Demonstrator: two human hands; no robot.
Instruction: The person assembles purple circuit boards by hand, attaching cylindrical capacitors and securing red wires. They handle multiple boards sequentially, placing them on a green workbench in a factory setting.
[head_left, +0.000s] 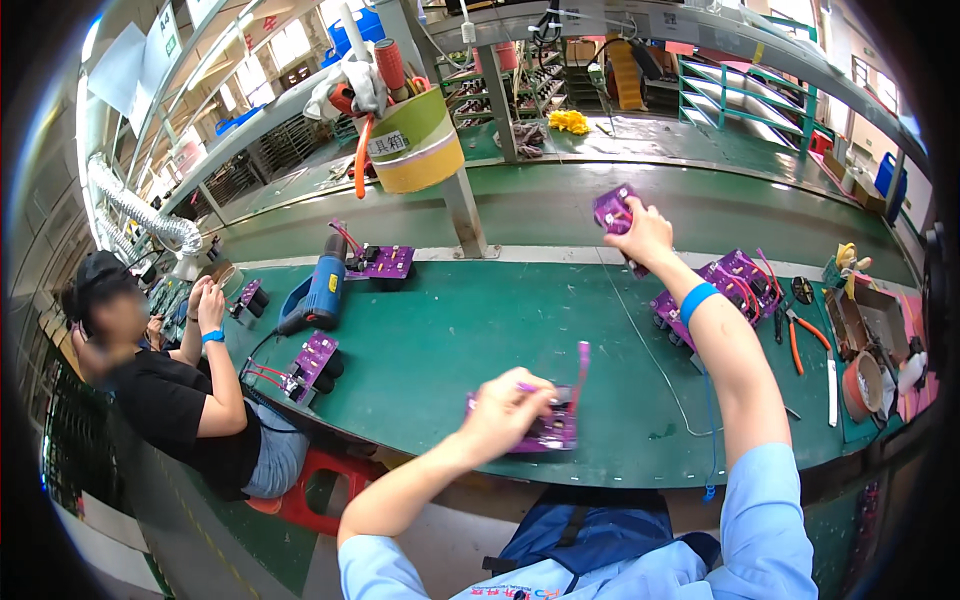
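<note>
Held a purple circuit board (pixel 613 208) in the right hand (pixel 645 235), out at arm's length by the far edge of the tabletop (pixel 430 330), with fingers closed around its near part. Poised the left hand (pixel 505 412) low over a second purple board (pixel 560 440) near the tabletop's front edge, with thumb and fingers drawn narrow about its dark parts. Could not tell, through the blur, whether pinched a component, a lead or nothing there. Showed a purple lead (pixel 582 372) standing up just beside those fingers, on the board's right side.

Called, as a judgement, for a firm but light hold on the raised board, ideally by its edges and without pressing on the mounted parts. Needed likewise a level wrist and ample clearance from the cluster of boards (pixel 742 283) near the right forearm, where red leads could easily catch. Seemed wise to mind the blue clip (pixel 710 493) hanging on its cord below that arm. At the left, asked for gentle fingertip pressure, with the standing lead left unbent and the board flat. Probably demanded divided attention, with both hands so far apart; better to steady one board before shifting the other.
</note>
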